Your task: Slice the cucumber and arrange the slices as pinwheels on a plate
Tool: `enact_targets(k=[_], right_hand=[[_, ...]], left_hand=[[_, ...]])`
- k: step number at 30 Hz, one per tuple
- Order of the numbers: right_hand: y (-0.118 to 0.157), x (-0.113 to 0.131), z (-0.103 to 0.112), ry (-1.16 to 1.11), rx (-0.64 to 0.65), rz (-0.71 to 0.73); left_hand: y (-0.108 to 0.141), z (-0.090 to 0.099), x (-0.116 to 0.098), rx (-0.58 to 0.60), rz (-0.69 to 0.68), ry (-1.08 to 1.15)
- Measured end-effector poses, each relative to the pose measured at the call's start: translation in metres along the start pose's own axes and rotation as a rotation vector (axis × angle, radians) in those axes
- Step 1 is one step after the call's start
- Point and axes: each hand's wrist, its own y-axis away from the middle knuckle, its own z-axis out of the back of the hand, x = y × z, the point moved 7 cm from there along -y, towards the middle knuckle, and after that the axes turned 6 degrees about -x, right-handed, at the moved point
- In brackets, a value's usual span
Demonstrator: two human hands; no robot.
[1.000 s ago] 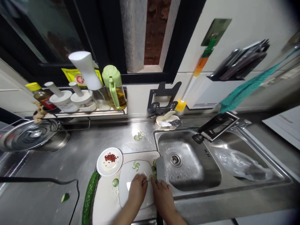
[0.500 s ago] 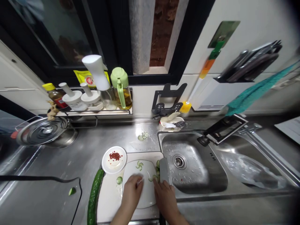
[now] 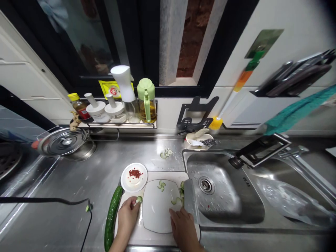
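A white square plate (image 3: 157, 213) lies on the cutting board (image 3: 131, 238), with thin cucumber slices (image 3: 161, 185) fanned near its top and more slices (image 3: 177, 201) at its right. My left hand (image 3: 127, 213) is left of the plate, its fingertips pinched at a small cucumber piece (image 3: 139, 200). My right hand (image 3: 183, 224) rests at the plate's right edge, fingers spread loosely, nothing seen in them. Beside it lies a cleaver blade (image 3: 191, 199) with cucumber slices along its left. A round white dish (image 3: 134, 187) holds red bits. A whole cucumber (image 3: 112, 217) lies along the board's left side.
To the right is the sink (image 3: 223, 185), with a plastic bag (image 3: 291, 199) farther right. A rack with bottles and jars (image 3: 147, 101) stands at the back, a lidded pot (image 3: 67, 143) at left. A black cable (image 3: 52, 200) crosses the left counter.
My left hand has moved left, off the plate to the cucumber piece on the board. My right hand has drawn slightly back from the slices. The view has shifted.
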Motion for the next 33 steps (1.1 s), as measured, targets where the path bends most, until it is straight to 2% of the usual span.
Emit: enact_targets(k=[6,16,23,26,29,31,33], right_hand=[[0.001,0.003,0.005,-0.024,0.049,-0.015],[0.002,0.005,0.005,-0.023,0.033,-0.01],[0.0,0.011,0.01,-0.089,-0.028,0.007],[-0.005,0.016,0.015,-0.208,-0.107,0.05],[-0.011,0.022,0.021,-0.377,-0.209,0.091],[-0.017,0.025,0.026,-0.489,-0.247,0.067],[-0.024,0.026,0.028,-0.573,-0.233,0.006]], left_hand=[[-0.002,-0.003,-0.002,-0.01,-0.019,0.003],[-0.004,0.001,-0.013,-0.042,-0.091,-0.023],[-0.006,0.002,-0.008,0.012,-0.015,0.072],[-0.007,-0.001,-0.009,0.095,0.033,0.222],[-0.003,-0.012,-0.02,0.278,0.08,0.397],[0.004,-0.022,-0.031,0.397,0.109,0.479],[0.012,-0.032,-0.044,0.49,0.117,0.514]])
